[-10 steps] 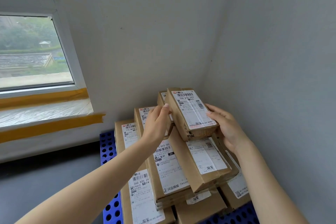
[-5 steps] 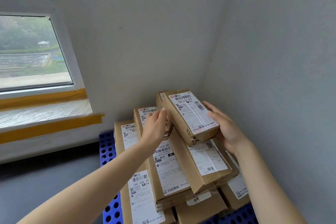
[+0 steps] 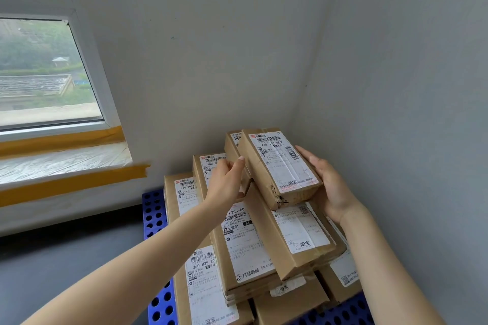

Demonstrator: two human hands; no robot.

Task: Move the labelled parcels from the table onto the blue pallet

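Note:
A small brown parcel (image 3: 274, 166) with a white label is on top of the stack of labelled parcels (image 3: 245, 243), tilted, its near end torn. My left hand (image 3: 225, 183) touches its left side with thumb and fingertips. My right hand (image 3: 331, 187) cups its right side and near corner. The stack stands on the blue pallet (image 3: 154, 214) in the corner of the room. Whether the small parcel's weight rests fully on the stack is hidden by my hands.
Grey walls (image 3: 396, 113) close in behind and to the right of the stack. A window (image 3: 39, 74) with a sill edged in orange tape (image 3: 71, 182) is on the left. Dark grey floor (image 3: 66, 272) lies left of the pallet.
The small parcel has tilted slightly, its near end turned a little to the left and down. Both hands stayed on its sides and moved with it.

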